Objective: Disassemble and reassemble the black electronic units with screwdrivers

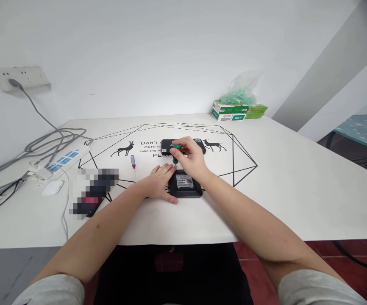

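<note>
White table: left hand is lying thumb-wide; right hand is curling tight; squarish black box is sitting near front edge, showing pale label; grasped green screwdriver is pointing down at box's far-left corner.

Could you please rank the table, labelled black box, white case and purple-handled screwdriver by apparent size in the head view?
Largest to smallest:
table
labelled black box
white case
purple-handled screwdriver
</note>
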Tool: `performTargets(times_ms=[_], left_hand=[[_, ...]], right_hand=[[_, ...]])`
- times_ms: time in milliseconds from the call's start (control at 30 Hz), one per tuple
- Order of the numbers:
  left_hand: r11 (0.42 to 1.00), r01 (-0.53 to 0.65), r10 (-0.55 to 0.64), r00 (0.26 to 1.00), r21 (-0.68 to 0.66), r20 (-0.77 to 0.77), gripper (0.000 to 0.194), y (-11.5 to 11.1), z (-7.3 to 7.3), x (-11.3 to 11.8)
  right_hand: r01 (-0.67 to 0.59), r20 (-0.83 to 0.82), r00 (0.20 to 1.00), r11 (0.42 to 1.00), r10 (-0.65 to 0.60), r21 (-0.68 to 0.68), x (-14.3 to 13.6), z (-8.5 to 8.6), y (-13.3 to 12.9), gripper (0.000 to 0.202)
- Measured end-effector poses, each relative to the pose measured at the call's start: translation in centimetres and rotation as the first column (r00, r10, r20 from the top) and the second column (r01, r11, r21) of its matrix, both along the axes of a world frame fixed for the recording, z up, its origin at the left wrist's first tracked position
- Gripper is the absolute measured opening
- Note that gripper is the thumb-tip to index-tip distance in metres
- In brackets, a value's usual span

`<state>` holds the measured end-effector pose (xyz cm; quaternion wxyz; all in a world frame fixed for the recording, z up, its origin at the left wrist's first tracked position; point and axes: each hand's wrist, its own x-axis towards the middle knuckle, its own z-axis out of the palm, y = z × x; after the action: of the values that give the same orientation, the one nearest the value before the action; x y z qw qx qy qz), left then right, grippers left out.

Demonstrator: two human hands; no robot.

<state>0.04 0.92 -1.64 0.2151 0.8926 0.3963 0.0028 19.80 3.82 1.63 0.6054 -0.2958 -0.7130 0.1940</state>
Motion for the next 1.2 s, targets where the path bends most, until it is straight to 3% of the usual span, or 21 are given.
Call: performTargets(times_ms=[133, 333, 400, 500, 567, 667, 800, 933, 1000, 1067, 1133, 1200], left_hand=[[1.0, -0.002, 0.002, 1.0, 0.006, -0.018, 0.152, -0.1, 0.1, 0.1], [1.0, 0.006, -0.006, 0.999, -0.005, -0.048, 0.151, -0.2, 0.4, 0.2], [1.0, 0.002, -0.003, 0.998, -0.011, -0.055, 0.152, -0.3, 0.5, 0.3], [1.0, -0.009, 0.008, 0.998, -0.014, -0.061, 0.154, -0.3, 0.4, 0.3], [1.0, -0.009, 0.009, 0.998, -0.011, -0.054, 0.155, -0.2, 0.2, 0.3], [1.0, -0.004, 0.003, 0.999, -0.01, -0.037, 0.154, -0.2, 0.1, 0.2], [1.0, -0.001, 0.001, 1.0, -0.004, -0.019, 0.152, -0.2, 0.1, 0.1], [1.0, 0.007, -0.007, 1.0, 0.006, -0.01, 0.151, 0.0, 0.0, 0.0], [1.0, 0.012, -0.012, 1.0, 0.008, -0.006, 0.15, 0.0, 0.0, 0.0], [1.0, 0.011, -0.011, 1.0, 0.009, -0.007, 0.15, 0.0, -0.1, 0.0], [1.0, 0.001, -0.001, 1.0, 0.008, -0.012, 0.15, 0.0, 0.0, 0.0], [1.0, -0.004, 0.004, 1.0, 0.007, -0.015, 0.151, 0.0, 0.0, 0.0]], right_hand=[[-0.171, -0.078, 0.984, 0.979, 0.163, -0.109, 0.9, -0.1, 0.2, 0.037], [-0.402, -0.19, 0.912, 0.881, 0.363, -0.25, 1.7, -0.5, 0.8, 0.043], [-0.357, -0.143, 0.932, 0.91, 0.332, -0.212, 1.7, -0.4, 0.7, 0.038], [-0.143, -0.021, 0.99, 0.989, 0.142, -0.035, 1.4, -0.2, 0.4, 0.032], [-0.028, 0.023, 0.999, 0.997, 0.027, 0.071, 1.3, 0.1, 0.1, 0.028], [0.026, 0.036, 0.999, 0.989, -0.031, 0.146, 1.0, 0.4, -0.5, 0.03], [0.032, 0.025, 0.999, 0.994, -0.035, 0.102, 0.3, 0.7, -1.2, 0.009], [0.063, 0.026, 0.998, 0.996, -0.061, -0.068, -0.2, 0.9, -0.7, 0.034], [-0.009, -0.008, 1.0, 0.988, 0.008, -0.154, -0.3, 0.9, -0.2, 0.037], [-0.159, -0.062, 0.987, 0.967, 0.15, -0.198, -0.4, 0.8, 0.3, 0.035], [-0.298, -0.124, 0.953, 0.933, 0.277, -0.202, -0.5, 0.5, 0.6, 0.034], [-0.352, -0.174, 0.931, 0.916, 0.321, -0.194, -0.8, 0.1, 0.6, 0.03]])
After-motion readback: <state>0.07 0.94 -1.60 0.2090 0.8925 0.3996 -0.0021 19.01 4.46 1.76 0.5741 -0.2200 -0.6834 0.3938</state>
